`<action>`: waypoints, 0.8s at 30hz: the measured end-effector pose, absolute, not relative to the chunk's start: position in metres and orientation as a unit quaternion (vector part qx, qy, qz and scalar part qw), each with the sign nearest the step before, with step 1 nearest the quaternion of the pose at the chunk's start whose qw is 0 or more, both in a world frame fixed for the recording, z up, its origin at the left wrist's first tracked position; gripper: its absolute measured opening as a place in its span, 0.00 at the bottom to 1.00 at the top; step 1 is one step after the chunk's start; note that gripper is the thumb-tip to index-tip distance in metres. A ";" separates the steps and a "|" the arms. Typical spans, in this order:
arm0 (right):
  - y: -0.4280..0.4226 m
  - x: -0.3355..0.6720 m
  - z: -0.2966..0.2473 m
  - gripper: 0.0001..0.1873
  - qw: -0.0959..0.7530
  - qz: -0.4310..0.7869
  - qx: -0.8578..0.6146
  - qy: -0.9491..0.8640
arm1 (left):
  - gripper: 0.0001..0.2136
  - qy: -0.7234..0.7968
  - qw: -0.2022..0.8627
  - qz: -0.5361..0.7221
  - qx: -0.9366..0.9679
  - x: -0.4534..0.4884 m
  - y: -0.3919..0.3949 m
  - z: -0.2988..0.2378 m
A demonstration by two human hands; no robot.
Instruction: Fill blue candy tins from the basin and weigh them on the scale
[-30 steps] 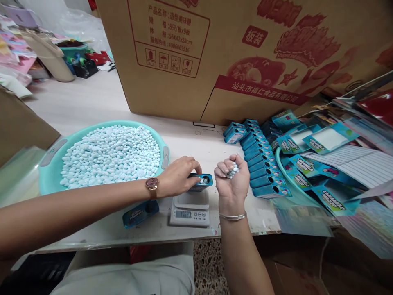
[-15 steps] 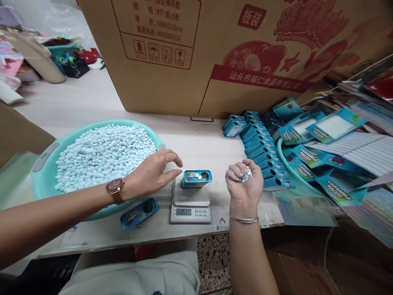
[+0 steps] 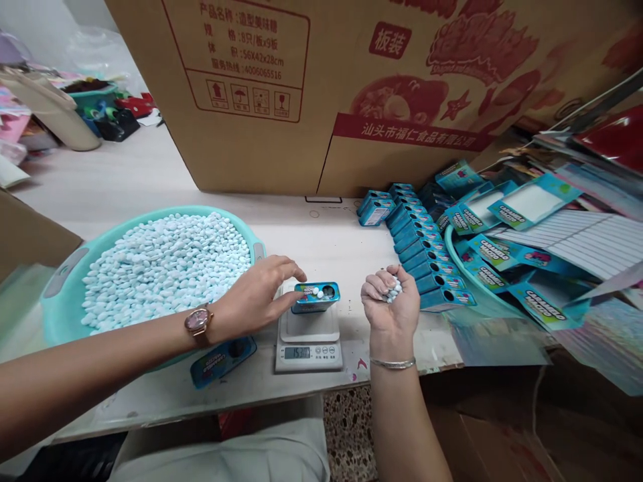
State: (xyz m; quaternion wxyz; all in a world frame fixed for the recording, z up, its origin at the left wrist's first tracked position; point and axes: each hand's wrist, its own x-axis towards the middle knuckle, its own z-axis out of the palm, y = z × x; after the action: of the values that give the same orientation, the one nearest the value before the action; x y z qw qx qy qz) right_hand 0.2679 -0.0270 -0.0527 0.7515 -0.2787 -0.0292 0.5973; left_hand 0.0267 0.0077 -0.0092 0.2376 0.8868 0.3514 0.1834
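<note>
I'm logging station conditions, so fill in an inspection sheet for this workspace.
Surface: pale table, marked near its front edge.
Work items: blue box on a white scale, loose candies on its top; teal basin heaped with more.
Clutter: lined-up blue boxes; printed packaging piled at right.
Hands: left hand open beside the box, contact unclear; right hand closed around candies.
Cables: thin strand below the table, right; cannot tell whether it's a cable.
Surroundings: large cardboard carton behind.

soft light on the tabletop (image 3: 351, 251) — dim beneath, outer edges stretched
</note>
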 end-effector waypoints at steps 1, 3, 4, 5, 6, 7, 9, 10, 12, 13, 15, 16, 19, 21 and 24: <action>-0.027 0.267 -0.052 0.07 0.752 0.597 -0.277 -0.025 | 0.09 0.349 0.233 0.181 0.889 0.028 0.007 -0.009; -0.026 0.263 -0.049 0.07 0.753 0.594 -0.282 -0.021 | 0.10 0.349 0.228 0.177 0.892 0.031 0.007 -0.010; -0.025 0.260 -0.047 0.07 0.752 0.591 -0.291 -0.021 | 0.10 0.350 0.226 0.175 0.892 0.032 0.007 -0.010; -0.024 0.256 -0.044 0.07 0.751 0.587 -0.302 -0.024 | 0.11 0.351 0.223 0.173 0.893 0.033 0.007 -0.010; -0.023 0.252 -0.041 0.08 0.749 0.583 -0.313 -0.030 | 0.11 0.352 0.221 0.173 0.893 0.034 0.008 -0.010; -0.022 0.247 -0.039 0.08 0.748 0.579 -0.322 -0.039 | 0.11 0.353 0.218 0.173 0.893 0.035 0.008 -0.009; -0.019 0.238 -0.034 0.08 0.746 0.577 -0.330 -0.052 | 0.10 0.353 0.216 0.177 0.893 0.041 0.009 -0.007; -0.018 0.234 -0.033 0.08 0.745 0.578 -0.329 -0.055 | 0.09 0.352 0.217 0.183 0.892 0.045 0.010 -0.005; -0.017 0.229 -0.032 0.08 0.741 0.587 -0.322 -0.055 | 0.09 0.341 0.213 0.199 0.894 0.055 0.012 -0.001; -0.016 0.227 -0.032 0.08 0.737 0.596 -0.315 -0.053 | 0.08 0.333 0.204 0.206 0.897 0.060 0.013 0.001; -0.015 0.227 -0.032 0.08 0.727 0.616 -0.299 -0.043 | 0.08 0.320 0.165 0.202 0.911 0.070 0.015 0.006; -0.015 0.228 -0.032 0.07 0.723 0.625 -0.291 -0.037 | 0.07 0.315 0.142 0.190 0.919 0.073 0.016 0.008; -0.017 0.233 -0.032 0.07 0.727 0.626 -0.282 -0.022 | 0.06 0.308 0.102 0.144 0.935 0.080 0.018 0.013; -0.019 0.235 -0.032 0.06 0.732 0.618 -0.285 -0.025 | 0.07 0.311 0.106 0.145 0.933 0.083 0.017 0.015; -0.020 0.231 -0.033 0.06 0.730 0.615 -0.295 -0.043 | 0.09 0.312 0.099 0.185 0.927 0.091 0.016 0.018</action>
State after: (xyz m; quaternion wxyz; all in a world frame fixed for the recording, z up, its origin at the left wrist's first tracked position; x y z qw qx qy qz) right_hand 0.2309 -0.0199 -0.0332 0.7300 -0.2949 -0.0427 0.6151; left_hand 0.0913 0.0161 0.0180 0.0994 0.9266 0.3123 0.1846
